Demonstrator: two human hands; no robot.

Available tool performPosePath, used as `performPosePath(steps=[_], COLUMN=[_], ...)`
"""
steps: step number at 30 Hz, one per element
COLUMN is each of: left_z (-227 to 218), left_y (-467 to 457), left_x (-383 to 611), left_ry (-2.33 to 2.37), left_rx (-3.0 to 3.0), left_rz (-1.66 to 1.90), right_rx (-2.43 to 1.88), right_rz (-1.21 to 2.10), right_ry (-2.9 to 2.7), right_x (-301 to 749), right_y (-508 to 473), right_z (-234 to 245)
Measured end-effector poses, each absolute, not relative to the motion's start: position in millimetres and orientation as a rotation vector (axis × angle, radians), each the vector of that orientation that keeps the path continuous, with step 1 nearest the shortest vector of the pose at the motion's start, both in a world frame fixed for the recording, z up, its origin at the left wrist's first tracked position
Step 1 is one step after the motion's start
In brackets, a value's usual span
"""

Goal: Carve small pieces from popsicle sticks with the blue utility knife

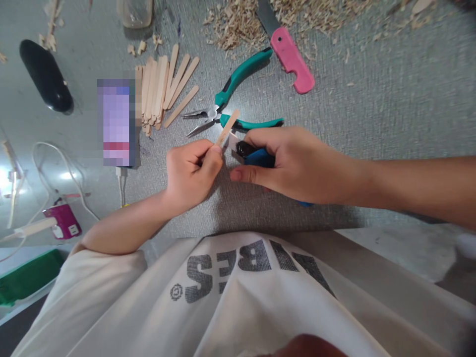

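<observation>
Pinched between thumb and fingers of my left hand (pixel 195 171) is a wooden craft stick (pixel 228 126), its free end slanting up and to the right. My right hand (pixel 297 166) is wrapped round a blue-and-black cutter (pixel 258 156); most of its handle is hidden by the palm. The cutter's pale metal end sits close beside the stick, and I cannot tell if they touch. Just beyond both hands lie teal-handled long-nose pliers (pixel 243 74), their jaws apart.
Many craft sticks (pixel 154 91) lie beside a lit phone (pixel 116 124). A pink-handled folding saw (pixel 292 57) rests by wood shavings (pixel 238 25). Farther left are a black case (pixel 46 74), a white cable (pixel 69 153) and a purple adapter (pixel 67 220). A clear container (pixel 136 12) stands at the back.
</observation>
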State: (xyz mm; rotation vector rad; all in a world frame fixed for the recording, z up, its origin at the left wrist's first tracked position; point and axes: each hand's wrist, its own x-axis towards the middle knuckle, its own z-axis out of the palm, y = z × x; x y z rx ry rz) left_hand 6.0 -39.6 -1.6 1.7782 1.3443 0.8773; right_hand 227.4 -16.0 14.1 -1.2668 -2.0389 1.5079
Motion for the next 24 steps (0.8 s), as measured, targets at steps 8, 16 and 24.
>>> performPosePath(steps=[8,16,24], left_z=[-5,-7,-3], left_y=[-34,-33,-33], left_x=[6,4,4], left_ry=[1.211,1.137,1.201], left_rx=[1.684,1.701,1.709], left_rz=[0.976,0.991,0.903], right_rx=[-1.030,-0.887,-0.903], right_rz=[2.064,2.315,2.317], right_ry=[-1.717,-1.486,-1.493], right_x=[234,238,239], right_y=[-6,0,1], right_z=[15,11,14])
